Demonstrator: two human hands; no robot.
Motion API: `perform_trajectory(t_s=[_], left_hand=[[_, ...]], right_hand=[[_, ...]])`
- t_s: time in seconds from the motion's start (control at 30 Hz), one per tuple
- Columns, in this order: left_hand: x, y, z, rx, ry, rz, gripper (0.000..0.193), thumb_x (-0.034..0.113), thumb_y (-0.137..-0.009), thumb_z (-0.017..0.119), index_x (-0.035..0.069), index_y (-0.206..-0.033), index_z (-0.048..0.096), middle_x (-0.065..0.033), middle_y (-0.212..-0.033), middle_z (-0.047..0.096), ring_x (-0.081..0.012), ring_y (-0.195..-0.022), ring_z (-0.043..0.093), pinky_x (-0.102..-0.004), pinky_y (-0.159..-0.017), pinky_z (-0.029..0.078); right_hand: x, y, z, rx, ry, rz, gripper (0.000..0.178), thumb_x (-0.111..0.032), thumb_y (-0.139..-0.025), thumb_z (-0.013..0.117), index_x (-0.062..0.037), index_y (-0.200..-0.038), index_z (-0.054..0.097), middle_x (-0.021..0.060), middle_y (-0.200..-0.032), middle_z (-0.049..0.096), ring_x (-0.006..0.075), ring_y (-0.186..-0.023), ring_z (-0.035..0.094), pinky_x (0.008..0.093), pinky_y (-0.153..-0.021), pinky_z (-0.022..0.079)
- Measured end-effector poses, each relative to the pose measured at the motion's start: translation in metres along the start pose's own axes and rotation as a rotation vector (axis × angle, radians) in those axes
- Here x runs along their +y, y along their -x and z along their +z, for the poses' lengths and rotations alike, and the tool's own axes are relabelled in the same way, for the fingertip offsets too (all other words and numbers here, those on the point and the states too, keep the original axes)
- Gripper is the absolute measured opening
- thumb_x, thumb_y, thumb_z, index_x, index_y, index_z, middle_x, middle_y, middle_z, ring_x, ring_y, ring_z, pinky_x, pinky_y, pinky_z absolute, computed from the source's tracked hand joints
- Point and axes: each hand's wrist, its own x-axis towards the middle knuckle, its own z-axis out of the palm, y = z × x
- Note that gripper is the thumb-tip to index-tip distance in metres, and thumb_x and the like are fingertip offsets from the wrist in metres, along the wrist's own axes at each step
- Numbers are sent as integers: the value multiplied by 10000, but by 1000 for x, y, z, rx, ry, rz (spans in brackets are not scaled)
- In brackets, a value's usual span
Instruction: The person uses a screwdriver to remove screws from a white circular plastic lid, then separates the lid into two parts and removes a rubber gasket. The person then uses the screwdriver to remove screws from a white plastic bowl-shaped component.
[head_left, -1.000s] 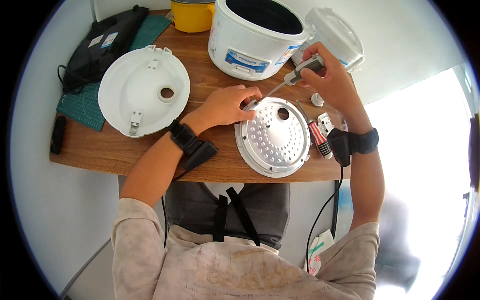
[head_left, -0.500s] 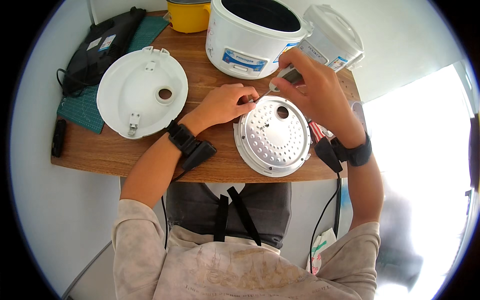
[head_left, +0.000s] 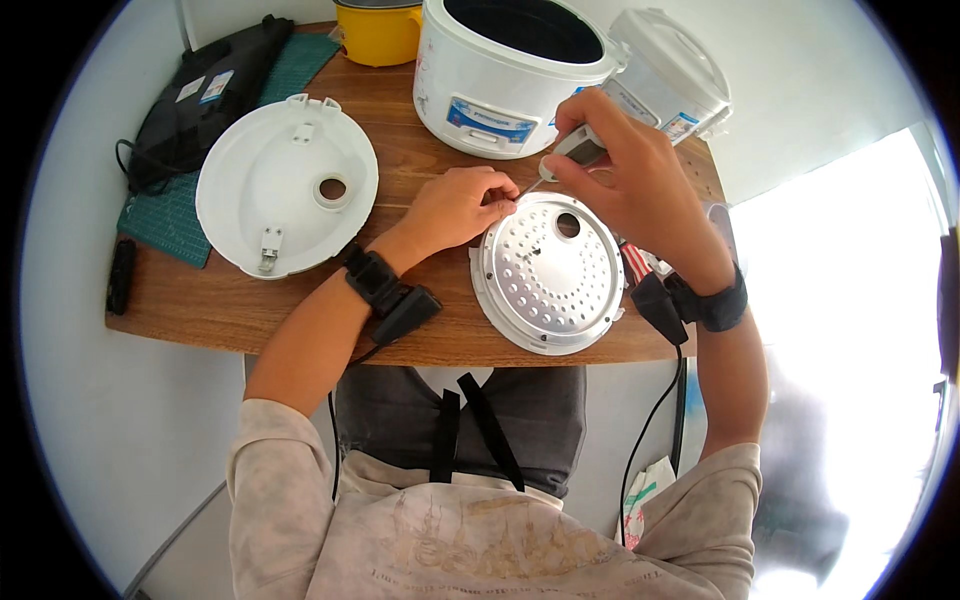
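My right hand (head_left: 645,190) is closed around the grey and white handle of a screwdriver (head_left: 582,150). Its shaft slants down to the left, toward the upper rim of a round silver inner lid (head_left: 550,275). That lid is dotted with small holes, has one larger hole near its top, and sits on a white plastic ring. At the same rim my left hand (head_left: 455,208) has thumb and fingers pinched together around the screwdriver's tip area. Whatever is between those fingertips is too small and hidden to name. A white round lid shell (head_left: 255,170) with a round hole lies to the left.
Behind my hands stands a white rice cooker (head_left: 480,80) with its dark inside showing. A second white cooker (head_left: 670,65) is at the back right, a yellow pot (head_left: 378,35) at the back. A black device (head_left: 205,100) rests on a green cutting mat (head_left: 165,225).
Both hands keep the same hold at the inner lid's rim. The whole view has shifted very slightly.
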Motion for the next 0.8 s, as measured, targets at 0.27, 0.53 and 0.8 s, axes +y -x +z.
perform_trajectory(t_s=[0.27, 0.53, 0.8], left_hand=[[2, 0, -4, -16, 36, 6, 223, 272, -907, 686, 94, -1037, 719, -71, -931, 735, -240, -866, 695, -378, -756, 534], [3, 1, -2, 3, 37, -12, 222, 267, -900, 695, 92, -1035, 720, -67, -918, 735, -233, -858, 694, -371, -763, 536], [13, 3, -15, -132, 22, -39, 374, 316, -839, 759, 94, -1129, 680, -82, -1001, 717, -230, -866, 689, -355, -775, 541]], right_hand=[[5, 0, 0, 49, 41, 97, 365, -334, -914, 734, -59, -1054, 539, 154, -702, 670, 255, -640, 704, 333, -551, 529], [-1, -3, 0, 66, 339, 80, 376, -392, -934, 691, -60, -995, 526, 126, -653, 630, 314, -616, 664, 391, -553, 505], [0, -8, 1, 76, 181, 119, 320, -226, -907, 697, -52, -1049, 469, 159, -684, 633, 351, -643, 652, 438, -594, 504]])
